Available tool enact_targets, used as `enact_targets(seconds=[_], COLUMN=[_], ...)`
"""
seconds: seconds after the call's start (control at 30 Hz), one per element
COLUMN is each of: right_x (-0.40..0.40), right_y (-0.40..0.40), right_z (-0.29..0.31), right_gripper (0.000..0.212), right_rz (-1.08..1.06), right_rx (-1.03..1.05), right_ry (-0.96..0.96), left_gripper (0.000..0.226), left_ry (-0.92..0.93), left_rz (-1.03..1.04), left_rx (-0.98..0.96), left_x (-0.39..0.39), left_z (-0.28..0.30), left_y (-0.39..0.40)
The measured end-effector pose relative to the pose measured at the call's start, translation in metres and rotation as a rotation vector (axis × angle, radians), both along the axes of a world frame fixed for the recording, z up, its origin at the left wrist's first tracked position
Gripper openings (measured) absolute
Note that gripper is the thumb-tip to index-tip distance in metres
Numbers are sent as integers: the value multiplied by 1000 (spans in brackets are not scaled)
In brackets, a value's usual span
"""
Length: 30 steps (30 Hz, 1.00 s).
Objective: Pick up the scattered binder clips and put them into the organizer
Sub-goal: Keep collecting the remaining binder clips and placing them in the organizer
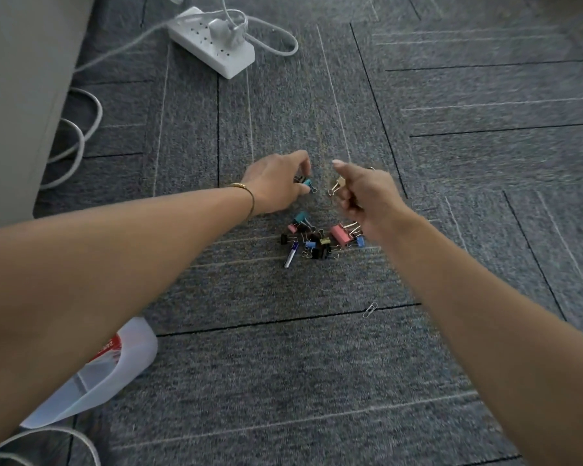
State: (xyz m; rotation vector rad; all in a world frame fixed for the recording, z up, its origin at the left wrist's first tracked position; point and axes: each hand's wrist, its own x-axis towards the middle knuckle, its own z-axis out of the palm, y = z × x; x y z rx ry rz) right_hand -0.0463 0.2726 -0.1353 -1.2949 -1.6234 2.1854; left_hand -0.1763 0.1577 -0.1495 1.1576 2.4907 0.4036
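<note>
A heap of several coloured binder clips (320, 238) lies on the grey carpet, with a large pink clip (339, 235) on its right side. My left hand (276, 186) is down at the far side of the heap, fingers closed on a teal binder clip (307, 183). My right hand (364, 193) hovers just right of it, fingers pinched on a beige binder clip (337, 186). The translucent plastic organizer (115, 371) with a red label lies at the lower left, partly hidden under my left forearm.
A small pen-like item (290, 255) lies at the heap's near edge, and a loose paper clip (370, 309) sits nearer to me. A white power strip (212, 42) with cables is at the far left, beside a pale cabinet wall (21, 79).
</note>
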Motion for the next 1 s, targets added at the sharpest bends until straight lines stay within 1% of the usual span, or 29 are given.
enact_targets(seconds=[0.07, 0.13, 0.2, 0.27, 0.3, 0.33, 0.4, 0.43, 0.47, 0.5, 0.53, 0.6, 0.63, 0.7, 0.73, 0.77, 0.8, 0.83, 0.87, 0.9, 0.93, 0.97, 1.0], right_x=[-4, -9, -16, -26, -30, -34, -42, -45, -48, -51, -54, -57, -58, -61, -60, -59, -56, -51, -44, -34, -22, -11, -1], right_y=[-3, -5, -5, -3, -3, -3, -5, -5, -6, -7, -9, -15, -18, -17, -14, -10, -8, -5, -3, -1, 1, 4, 9], right_z=[-3, -6, -9, -15, -17, -19, -20, -20, -19, -20, -19, -20, -21, -25, -25, -26, -23, -21, -16, -10, -3, 1, 3], right_gripper=[39, 44, 43, 43, 43, 43, 49, 52, 54, 56, 57, 56, 51, 34, 31, 32, 34, 34, 32, 27, 24, 23, 25], right_rz=[78, 169, 281, 375, 411, 449, 529, 563, 588, 618, 656, 728, 747, 758, 738, 694, 610, 476, 318, 169, 58, 7, -13], right_rx=[202, 410, 614, 858, 982, 1080, 1190, 1219, 1253, 1290, 1335, 1430, 1469, 1490, 1440, 1321, 1119, 833, 504, 192, -54, -214, -309], right_ry=[-29, -50, -117, -219, -277, -319, -367, -385, -398, -410, -429, -488, -504, -517, -499, -453, -368, -235, -84, 55, 176, 266, 322], left_gripper=[16, 12, 13, 19, 23, 28, 34, 36, 37, 37, 37, 38, 41, 46, 47, 44, 39, 31, 26, 26, 29, 32, 35], left_ry=[77, 120, 104, 18, -95, -282, -789, -1023, -1203, -1331, -1408, -1444, -1426, -1336, -1252, -1127, -955, -756, -569, -423, -335, -267, -188], left_rz=[-22, -20, 21, 127, 218, 336, 591, 671, 715, 738, 742, 742, 747, 764, 755, 725, 663, 571, 461, 356, 279, 223, 165], left_rx=[-4, 6, 52, 144, 218, 316, 519, 596, 653, 692, 715, 715, 695, 624, 567, 494, 408, 321, 247, 186, 125, 63, 5], left_x=[-3, -7, -10, -10, -9, -8, -3, 1, 4, 7, 12, 18, 19, 18, 18, 19, 20, 23, 27, 31, 35, 39, 42], left_z=[1, 0, -4, -8, -9, -11, -9, -8, -7, -6, -4, 1, 3, 4, 5, 5, 5, 4, 3, 2, 2, 4, 5], left_y=[2, 0, -7, -15, -19, -25, -36, -42, -48, -53, -58, -62, -63, -63, -62, -59, -57, -54, -52, -50, -47, -45, -43])
